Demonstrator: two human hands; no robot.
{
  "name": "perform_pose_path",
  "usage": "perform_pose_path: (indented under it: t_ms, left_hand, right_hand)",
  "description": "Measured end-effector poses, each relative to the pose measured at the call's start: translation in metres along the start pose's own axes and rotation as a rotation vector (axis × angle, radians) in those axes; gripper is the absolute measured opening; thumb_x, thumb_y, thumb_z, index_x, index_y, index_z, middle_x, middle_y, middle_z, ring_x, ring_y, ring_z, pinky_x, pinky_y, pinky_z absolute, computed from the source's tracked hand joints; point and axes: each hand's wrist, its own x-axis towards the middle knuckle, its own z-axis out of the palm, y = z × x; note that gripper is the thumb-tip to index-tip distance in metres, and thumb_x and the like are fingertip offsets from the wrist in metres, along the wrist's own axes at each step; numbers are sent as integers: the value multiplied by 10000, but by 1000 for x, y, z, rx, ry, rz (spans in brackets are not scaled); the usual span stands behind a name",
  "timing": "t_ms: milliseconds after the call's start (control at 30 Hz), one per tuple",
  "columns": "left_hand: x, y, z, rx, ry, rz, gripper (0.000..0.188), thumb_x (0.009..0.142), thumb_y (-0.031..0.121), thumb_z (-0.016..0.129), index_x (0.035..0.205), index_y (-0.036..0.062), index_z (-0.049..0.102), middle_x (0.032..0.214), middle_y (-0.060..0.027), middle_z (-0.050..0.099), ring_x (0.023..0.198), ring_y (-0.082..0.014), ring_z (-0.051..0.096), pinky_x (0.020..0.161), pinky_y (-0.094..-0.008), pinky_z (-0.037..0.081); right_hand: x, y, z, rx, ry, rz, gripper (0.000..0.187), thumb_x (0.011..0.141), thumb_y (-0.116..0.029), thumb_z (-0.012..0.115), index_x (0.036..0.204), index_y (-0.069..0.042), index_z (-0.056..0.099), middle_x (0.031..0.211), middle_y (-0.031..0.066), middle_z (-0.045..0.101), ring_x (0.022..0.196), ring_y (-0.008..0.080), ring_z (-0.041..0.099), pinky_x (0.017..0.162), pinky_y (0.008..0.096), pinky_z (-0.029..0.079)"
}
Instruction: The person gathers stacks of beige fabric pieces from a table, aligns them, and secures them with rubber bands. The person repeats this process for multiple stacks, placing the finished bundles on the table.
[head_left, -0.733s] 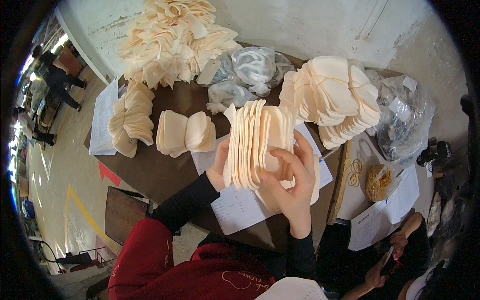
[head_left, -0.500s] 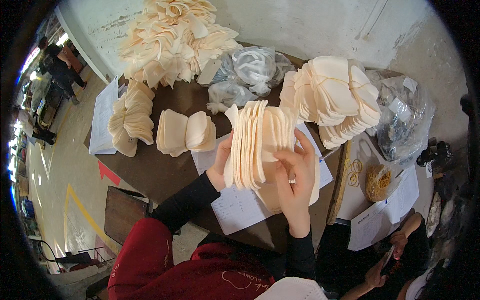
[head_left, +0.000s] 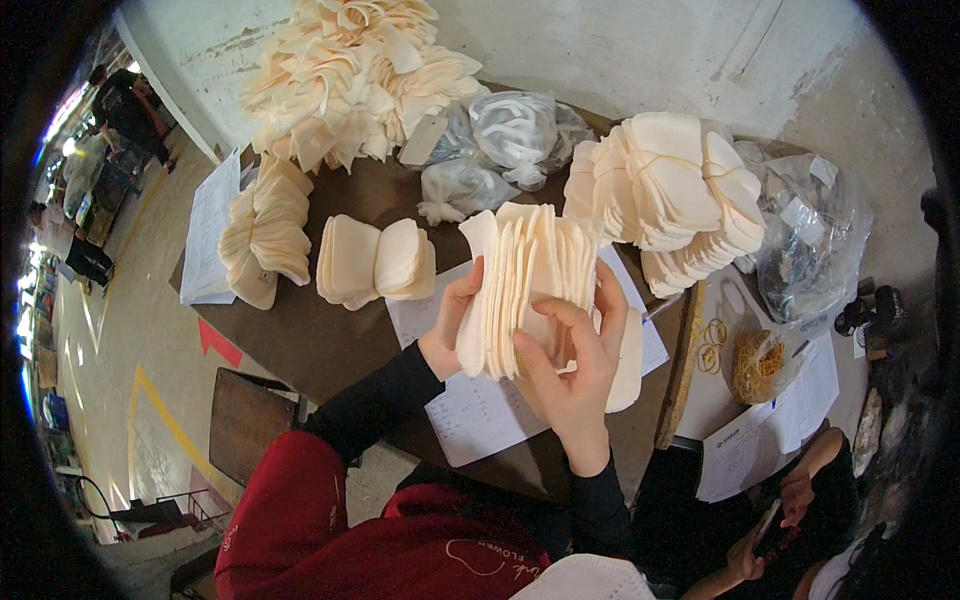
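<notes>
Brown worktop (head_left: 300, 335), pale wall (head_left: 600, 50) behind. Cream pad stack (head_left: 515, 285) held btwn L hand (head_left: 449, 325) & R hand (head_left: 575, 385): L curled round left side, R half-curled, thumb + fingers grasping.

Ahead of you, behind your brown desk (head_left: 300, 338), stands a pale, scuffed wall (head_left: 640, 50). On your left, a dull, light-toned floor (head_left: 110, 345) stretches away, marked with a yellow line (head_left: 165, 415) and a red shape (head_left: 218, 343). A dark brown seat (head_left: 250, 415) sits near you, bright lights (head_left: 69, 147) glare at the far left, and a paler desk (head_left: 704, 402) adjoins on your right.
</notes>
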Motion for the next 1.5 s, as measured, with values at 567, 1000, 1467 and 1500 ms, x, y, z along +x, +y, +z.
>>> perform_pose_path:
  t_ms: [567,1000,1467,1500]
  left_hand:
    - [-1,-1,8,105,-42,66,748,949,570,471,1492,77,325,1455,-195,438,1314,-341,477,1106,-510,392]
    - [-9,2,21,331,14,109,738,961,565,447,1494,69,322,1471,-187,426,1317,-335,478,1111,-489,391]
    - [-5,1,11,19,-79,33,685,999,519,400,1498,58,305,1477,-177,425,1344,-326,445,1145,-472,336]
    - [-6,1,5,1,-97,23,684,1002,526,396,1492,55,317,1470,-171,437,1340,-323,448,1143,-466,338]
  right_hand:
    - [-3,4,5,47,20,65,307,767,-16,701,1066,-64,651,1437,232,327,1329,409,369,1086,471,318]
    - [-4,-1,2,80,-12,101,236,810,-94,709,1042,-52,699,1465,239,311,1350,402,359,1089,472,321]
    - [-1,-2,5,-77,60,8,212,810,-89,709,1021,-93,698,1459,261,345,1236,419,508,909,414,504]
    - [-2,-2,4,-100,59,2,212,815,-79,695,1026,-91,696,1463,260,338,1231,415,511,911,408,502]
